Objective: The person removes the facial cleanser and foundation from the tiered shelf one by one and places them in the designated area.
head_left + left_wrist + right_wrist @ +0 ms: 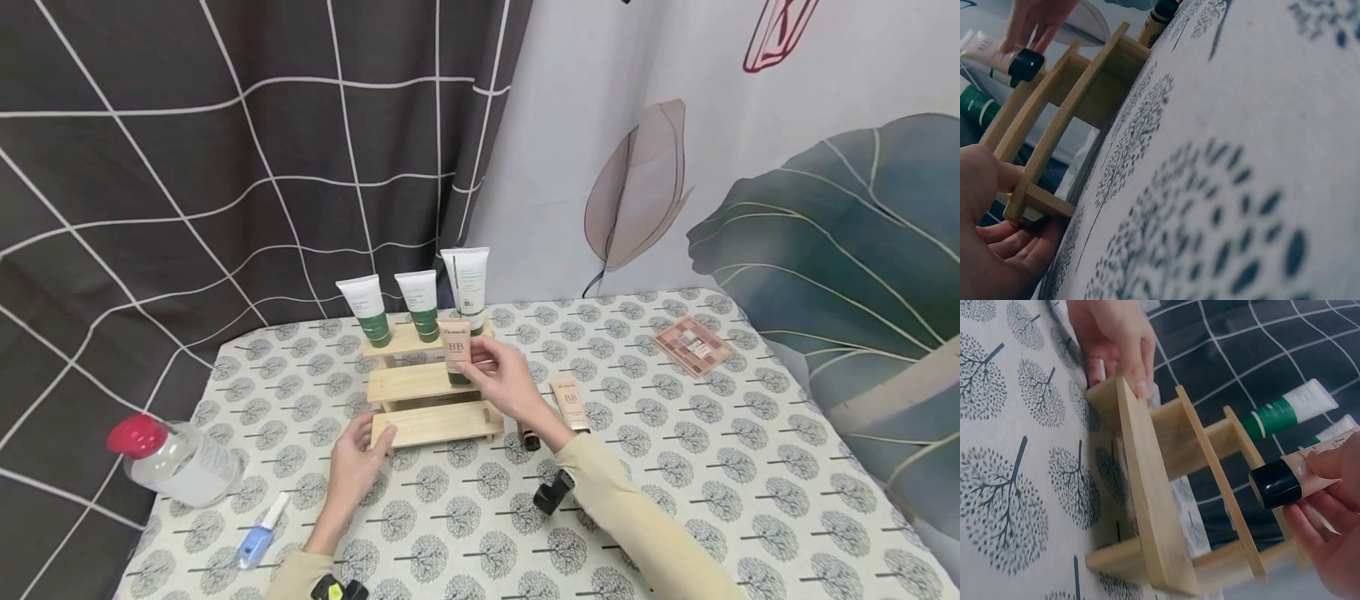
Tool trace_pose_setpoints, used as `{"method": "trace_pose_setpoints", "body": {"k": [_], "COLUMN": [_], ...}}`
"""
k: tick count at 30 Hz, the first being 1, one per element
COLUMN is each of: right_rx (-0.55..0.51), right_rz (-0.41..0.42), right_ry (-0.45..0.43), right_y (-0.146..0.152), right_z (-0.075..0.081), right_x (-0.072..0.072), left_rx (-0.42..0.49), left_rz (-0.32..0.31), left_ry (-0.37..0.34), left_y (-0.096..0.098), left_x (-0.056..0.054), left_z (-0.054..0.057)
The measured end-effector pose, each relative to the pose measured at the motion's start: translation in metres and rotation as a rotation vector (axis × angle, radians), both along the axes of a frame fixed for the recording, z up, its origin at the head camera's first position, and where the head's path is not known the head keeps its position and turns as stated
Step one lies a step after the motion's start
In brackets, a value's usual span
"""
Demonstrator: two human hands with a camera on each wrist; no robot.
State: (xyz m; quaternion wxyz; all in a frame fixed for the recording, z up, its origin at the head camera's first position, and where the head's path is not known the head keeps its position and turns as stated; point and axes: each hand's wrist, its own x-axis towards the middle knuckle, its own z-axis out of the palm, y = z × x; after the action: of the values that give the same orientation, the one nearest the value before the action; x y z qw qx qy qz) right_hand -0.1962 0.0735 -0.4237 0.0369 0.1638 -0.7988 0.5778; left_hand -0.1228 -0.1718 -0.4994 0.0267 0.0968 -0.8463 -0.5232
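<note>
A small three-tier wooden display rack (438, 423) stands on the cloth. My left hand (358, 454) grips the left end of its lowest step, thumb on top and fingers curled beneath, as the left wrist view shows. Between the thumb and fingers of my right hand (504, 379) is a beige BB cream tube (455, 337), upright with its black cap (1275, 483) down. In the head view the tube overlaps the middle step; the right wrist view has the cap close by the upper steps. Three white-and-green squeeze tubes (418, 304) stand on the top step.
Right of the rack lies another BB cream tube (570, 402), beside a black-capped item (529, 437) partly hidden by my right wrist. A makeup palette (693, 344) lies farther right. At left are a clear red-topped bottle (180, 467) and a small blue bottle (258, 537).
</note>
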Motion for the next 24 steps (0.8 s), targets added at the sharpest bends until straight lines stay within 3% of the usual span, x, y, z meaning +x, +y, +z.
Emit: {"method": "trace_pose_setpoints", "body": {"k": [24], "right_rx": [0.011], "right_rz": [-0.158], "right_ry": [-0.039], "right_y": [0.088], "right_z": [-0.008], "right_x": [0.023], "left_rx": [0.015], "left_rz": [-0.006], "left_ry": [0.011], "left_y": [-0.001], "left_x": [0.0], "left_z": [-0.001]}}
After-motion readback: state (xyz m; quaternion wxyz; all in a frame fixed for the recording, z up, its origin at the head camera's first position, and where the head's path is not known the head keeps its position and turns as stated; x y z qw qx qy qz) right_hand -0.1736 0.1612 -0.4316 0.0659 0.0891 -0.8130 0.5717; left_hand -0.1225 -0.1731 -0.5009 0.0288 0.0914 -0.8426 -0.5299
